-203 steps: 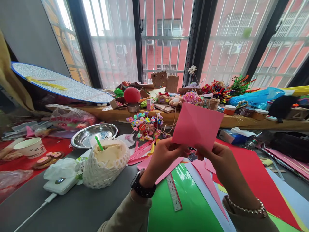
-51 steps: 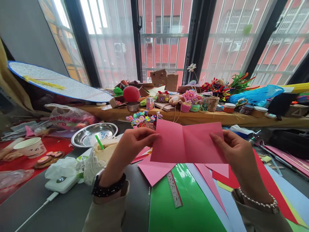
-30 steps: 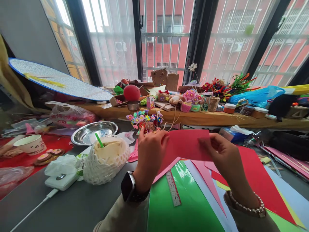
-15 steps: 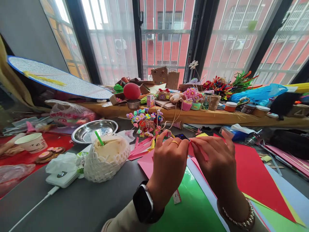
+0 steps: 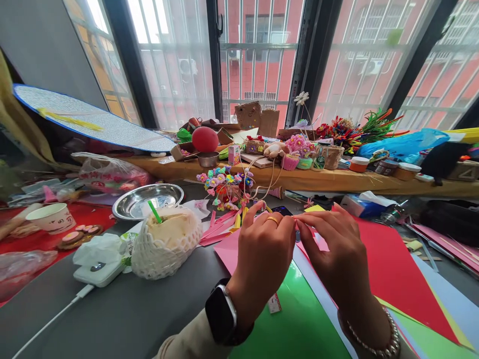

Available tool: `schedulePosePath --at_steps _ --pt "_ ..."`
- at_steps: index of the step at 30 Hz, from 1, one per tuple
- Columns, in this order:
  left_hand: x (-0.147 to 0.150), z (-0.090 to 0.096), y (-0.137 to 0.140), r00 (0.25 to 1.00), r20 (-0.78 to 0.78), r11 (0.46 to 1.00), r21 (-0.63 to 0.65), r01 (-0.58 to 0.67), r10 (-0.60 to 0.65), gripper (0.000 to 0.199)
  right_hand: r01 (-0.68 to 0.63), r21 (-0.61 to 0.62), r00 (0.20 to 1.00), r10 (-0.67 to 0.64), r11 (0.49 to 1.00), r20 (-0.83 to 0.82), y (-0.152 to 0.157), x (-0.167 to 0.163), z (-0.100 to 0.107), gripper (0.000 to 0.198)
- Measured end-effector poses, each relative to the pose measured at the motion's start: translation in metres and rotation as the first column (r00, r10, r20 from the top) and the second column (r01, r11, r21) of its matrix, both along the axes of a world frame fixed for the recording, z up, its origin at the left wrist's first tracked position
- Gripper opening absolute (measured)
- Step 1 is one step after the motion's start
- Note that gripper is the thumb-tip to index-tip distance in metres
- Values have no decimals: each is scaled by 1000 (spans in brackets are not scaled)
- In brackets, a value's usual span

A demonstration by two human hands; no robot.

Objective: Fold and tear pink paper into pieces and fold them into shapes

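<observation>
My left hand (image 5: 264, 249), with a ring and a watch, is closed in a pinch, its back toward me. Fingertip to fingertip with it, my right hand (image 5: 337, 254) pinches too, a beaded bracelet on its wrist. What lies between the fingertips is mostly hidden; only a tiny pinkish bit shows there. Under the hands are a glossy green sheet (image 5: 288, 319) and a pink paper sheet (image 5: 228, 249). Pink paper strips (image 5: 217, 232) lie left of my left hand. A red sheet (image 5: 392, 274) is right of my right hand.
A coconut in white foam netting (image 5: 166, 244) with a green straw stands left, beside a metal plate (image 5: 121, 212) and a white charger (image 5: 99, 271). Craft flowers (image 5: 224, 184) stand behind the hands. A crowded ledge (image 5: 239, 174) runs below the windows. Another person's hand (image 5: 24, 227) is far left.
Both hands stay together in nearly the same place. My right fingers have shifted slightly, the raised finger lowering a little. The pink showing between the hands has become smaller.
</observation>
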State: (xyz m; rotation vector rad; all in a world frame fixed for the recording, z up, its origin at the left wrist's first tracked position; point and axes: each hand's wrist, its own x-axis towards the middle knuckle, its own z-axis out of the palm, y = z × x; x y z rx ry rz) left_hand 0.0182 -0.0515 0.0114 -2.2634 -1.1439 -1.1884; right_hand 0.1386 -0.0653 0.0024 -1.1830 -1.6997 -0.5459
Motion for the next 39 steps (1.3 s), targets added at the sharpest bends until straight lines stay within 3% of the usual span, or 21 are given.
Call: schedulePosePath --at_steps 9,21,39 --pt "1 2 -1 1000 3 1000 21 20 -20 16 -5 10 1000 5 1000 3 0 2 0 9" --pt "4 -5 1 1000 -24 987 160 0 4 16 25 -36 999 -24 999 27 -2 2 0 10" --pt "4 -7 2 1000 -15 987 160 12 -10 15 12 -55 999 -10 998 31 -1 1 0 12"
